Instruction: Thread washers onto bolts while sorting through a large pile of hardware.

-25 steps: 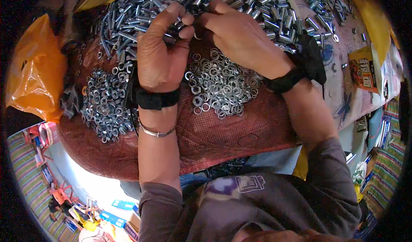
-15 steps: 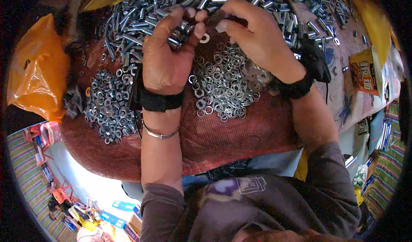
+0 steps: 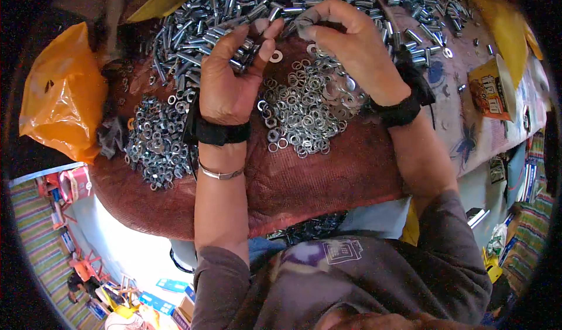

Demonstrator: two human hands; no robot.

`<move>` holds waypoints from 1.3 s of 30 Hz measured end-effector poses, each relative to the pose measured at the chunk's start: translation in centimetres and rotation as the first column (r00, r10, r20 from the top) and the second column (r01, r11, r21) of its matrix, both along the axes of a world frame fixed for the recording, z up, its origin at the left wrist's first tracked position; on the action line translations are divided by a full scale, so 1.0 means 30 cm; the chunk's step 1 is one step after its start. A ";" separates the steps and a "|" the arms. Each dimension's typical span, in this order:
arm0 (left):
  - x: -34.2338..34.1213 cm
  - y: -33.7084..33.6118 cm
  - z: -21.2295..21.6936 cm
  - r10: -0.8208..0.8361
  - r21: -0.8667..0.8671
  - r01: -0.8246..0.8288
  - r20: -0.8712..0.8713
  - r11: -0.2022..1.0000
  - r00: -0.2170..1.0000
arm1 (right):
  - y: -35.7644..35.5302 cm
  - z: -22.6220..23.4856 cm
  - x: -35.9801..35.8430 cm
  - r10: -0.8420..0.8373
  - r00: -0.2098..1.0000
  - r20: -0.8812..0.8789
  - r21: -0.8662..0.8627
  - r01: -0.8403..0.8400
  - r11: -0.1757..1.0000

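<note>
My left hand [image 3: 230,90] is palm up with its fingers curled around a few shiny metal bolts [image 3: 244,55]; the fingers partly cover them. To its right, my right hand [image 3: 358,49] pinches thumb and forefinger together, and whatever is between the tips is hidden. Below and between the hands lies a heap of flat and ring-shaped washers [image 3: 304,116]. One loose washer [image 3: 276,56] rests just beside the left fingertips. A pile of hex nuts [image 3: 155,140] sits left of my left wrist. Beyond both hands spreads a large pile of bolts and metal sleeves [image 3: 254,5].
Dark red woven cloth [image 3: 328,178] covers the work surface. An orange plastic bag [image 3: 64,102] stands at the left. On the right are a yellow paper cup [image 3: 493,93] and a pale patterned cloth [image 3: 462,131]. Boxes [image 3: 155,301] lie on the floor at lower left.
The view has shifted slightly, so the piles sit a little differently in it. My right fingertips have drawn together into a pinch. The left hand keeps its hold on the bolts.
</note>
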State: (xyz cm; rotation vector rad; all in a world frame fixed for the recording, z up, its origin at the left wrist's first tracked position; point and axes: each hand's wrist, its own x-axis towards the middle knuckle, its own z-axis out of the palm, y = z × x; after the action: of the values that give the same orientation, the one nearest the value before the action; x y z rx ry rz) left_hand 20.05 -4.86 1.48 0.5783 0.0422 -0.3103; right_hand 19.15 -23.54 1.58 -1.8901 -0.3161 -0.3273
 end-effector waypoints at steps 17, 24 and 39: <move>-0.304 0.056 0.119 0.015 0.292 -0.008 -0.021 0.956 1.000 | 0.170 0.163 -0.327 0.279 0.948 -0.156 0.621 -0.125 0.773; -0.397 0.134 0.097 -0.003 0.287 0.008 -0.015 0.958 1.000 | 0.231 0.156 -0.447 0.324 0.913 -0.248 0.723 -0.048 0.689; -0.534 0.194 0.056 0.097 0.253 -0.095 0.006 0.963 0.995 | 0.351 0.080 -0.576 0.377 0.883 -0.278 0.858 0.052 0.511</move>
State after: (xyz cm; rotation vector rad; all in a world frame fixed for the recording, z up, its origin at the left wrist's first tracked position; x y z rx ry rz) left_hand 4.04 0.95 3.15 0.8266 0.1169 -0.2134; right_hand 1.86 -13.01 3.98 -0.8668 0.0030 0.1034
